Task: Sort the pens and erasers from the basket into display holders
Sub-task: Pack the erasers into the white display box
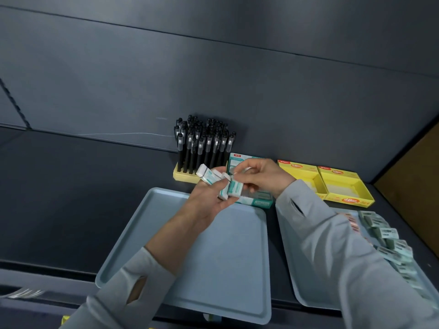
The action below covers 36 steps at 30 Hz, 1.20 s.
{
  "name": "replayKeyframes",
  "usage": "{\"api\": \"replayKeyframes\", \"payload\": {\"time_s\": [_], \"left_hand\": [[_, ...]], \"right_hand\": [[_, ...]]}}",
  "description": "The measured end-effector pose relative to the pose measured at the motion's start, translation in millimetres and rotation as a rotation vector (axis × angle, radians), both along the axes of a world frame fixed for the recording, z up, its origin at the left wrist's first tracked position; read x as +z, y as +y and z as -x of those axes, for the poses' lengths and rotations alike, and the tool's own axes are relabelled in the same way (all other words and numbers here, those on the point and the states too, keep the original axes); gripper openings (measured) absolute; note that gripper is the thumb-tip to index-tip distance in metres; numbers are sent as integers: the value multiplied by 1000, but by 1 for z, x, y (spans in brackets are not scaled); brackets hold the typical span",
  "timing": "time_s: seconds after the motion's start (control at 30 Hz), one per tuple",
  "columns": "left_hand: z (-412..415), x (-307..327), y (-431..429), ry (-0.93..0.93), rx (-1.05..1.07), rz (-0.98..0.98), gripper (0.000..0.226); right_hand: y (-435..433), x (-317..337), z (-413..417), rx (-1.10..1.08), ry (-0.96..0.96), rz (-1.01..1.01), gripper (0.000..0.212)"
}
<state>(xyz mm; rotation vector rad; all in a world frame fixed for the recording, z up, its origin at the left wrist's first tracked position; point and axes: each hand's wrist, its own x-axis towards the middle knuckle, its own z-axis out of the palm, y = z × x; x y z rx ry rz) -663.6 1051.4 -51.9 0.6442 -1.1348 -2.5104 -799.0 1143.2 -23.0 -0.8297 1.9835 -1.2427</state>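
My left hand (209,198) lies palm up and holds several white erasers with teal sleeves (206,176), fanned across its fingers. My right hand (259,176) pinches one of these erasers (235,189) at the edge of the stack. Both hands hover just in front of the teal eraser display box (257,200), which is partly hidden behind them. Several black pens (204,143) stand upright in a yellow pen holder (184,175) at the back wall. More erasers (389,236) lie in a row on the right tray (299,276).
A bare blue-grey tray (213,269) lies under my left forearm. Two yellow display boxes (332,184) stand open at the back right. A dark shelf wall rises behind. A brown panel bounds the far right.
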Motion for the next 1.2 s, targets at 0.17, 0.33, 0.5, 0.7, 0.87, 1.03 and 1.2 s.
{"api": "replayKeyframes", "payload": {"time_s": [0.17,0.33,0.5,0.7,0.87,1.03,1.2], "left_hand": [[-2,4,-2,-55,114,-50,19],[-4,6,-3,-79,160,-77,18],[-6,1,-3,-137,134,-29,15],[-5,-2,0,-151,52,143,18],[0,0,6,-180,-114,318,17],[5,4,15,-185,-244,388,24],[7,4,18,-189,-253,379,25]], "right_hand": [[6,-9,33,-250,-8,53,14],[0,-29,27,-101,276,-164,22],[-10,-35,19,-82,760,-234,19],[-12,-38,24,-58,816,-191,6],[-10,-2,7,80,428,147,17],[-3,19,-4,349,310,167,18],[5,10,8,285,216,261,15]]}}
